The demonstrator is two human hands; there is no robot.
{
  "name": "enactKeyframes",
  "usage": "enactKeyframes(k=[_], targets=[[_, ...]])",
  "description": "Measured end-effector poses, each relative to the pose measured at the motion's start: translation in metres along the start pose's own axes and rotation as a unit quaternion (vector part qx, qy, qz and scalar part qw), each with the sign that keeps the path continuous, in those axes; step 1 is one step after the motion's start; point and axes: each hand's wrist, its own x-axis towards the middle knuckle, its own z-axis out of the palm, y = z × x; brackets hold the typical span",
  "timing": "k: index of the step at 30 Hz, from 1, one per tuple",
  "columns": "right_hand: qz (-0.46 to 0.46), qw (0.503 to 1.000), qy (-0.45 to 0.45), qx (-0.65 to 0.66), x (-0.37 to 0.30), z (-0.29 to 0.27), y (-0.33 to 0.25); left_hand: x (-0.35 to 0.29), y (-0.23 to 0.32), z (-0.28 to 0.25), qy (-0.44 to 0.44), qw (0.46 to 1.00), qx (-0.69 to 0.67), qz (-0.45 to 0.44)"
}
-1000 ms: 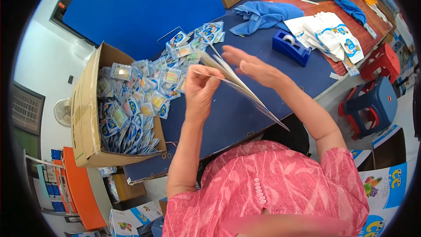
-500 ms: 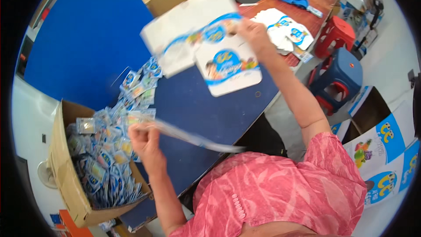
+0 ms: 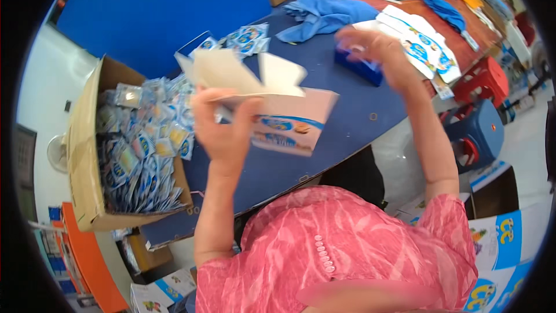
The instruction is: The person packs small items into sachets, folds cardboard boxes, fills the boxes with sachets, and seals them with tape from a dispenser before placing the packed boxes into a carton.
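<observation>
My left hand (image 3: 223,124) grips a small white and blue printed carton (image 3: 286,119) by its near left side. The carton is opened out into a box shape, tilted over the table, with its plain flaps standing up. My right hand (image 3: 376,52) is raised at the right, holding nothing that I can see; its fingers are stretched out and somewhat blurred. Just below those fingers a dark blue object (image 3: 359,69) rests on the table, partly hidden. Beyond the hand lies a pile of flat white printed cartons (image 3: 420,40).
A cardboard box (image 3: 87,156) full of small printed sachets (image 3: 139,150) stands at the left. More sachets (image 3: 249,39) lie along the dark blue table (image 3: 231,188). A blue cloth (image 3: 327,14) sits at the back. Red (image 3: 483,84) and blue stools (image 3: 478,130) stand at the right.
The flat carton has left my right hand, and my left hand now holds an opened-out one. My right hand is empty beside the dark blue object. The view has shifted, showing the blue cloth.
</observation>
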Motion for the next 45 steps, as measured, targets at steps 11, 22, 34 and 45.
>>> enactKeyframes(k=[11,22,34,45], targets=[[-0.08,0.89,-0.107,-0.436,-0.002,0.128,-0.057,-0.01,0.014,-0.017,-0.083,0.982,-0.008,0.168],[-0.125,0.969,-0.051,-0.205,-0.001,0.121,-0.027,-0.025,0.013,-0.038,-0.007,0.96,0.269,0.072],[-0.154,0.96,-0.027,-0.231,0.019,0.109,-0.025,0.022,-0.002,-0.022,-0.015,0.97,0.222,0.099],[-0.175,0.917,0.157,-0.322,0.018,0.099,-0.014,-0.041,0.033,-0.023,-0.031,0.987,0.102,0.124]])
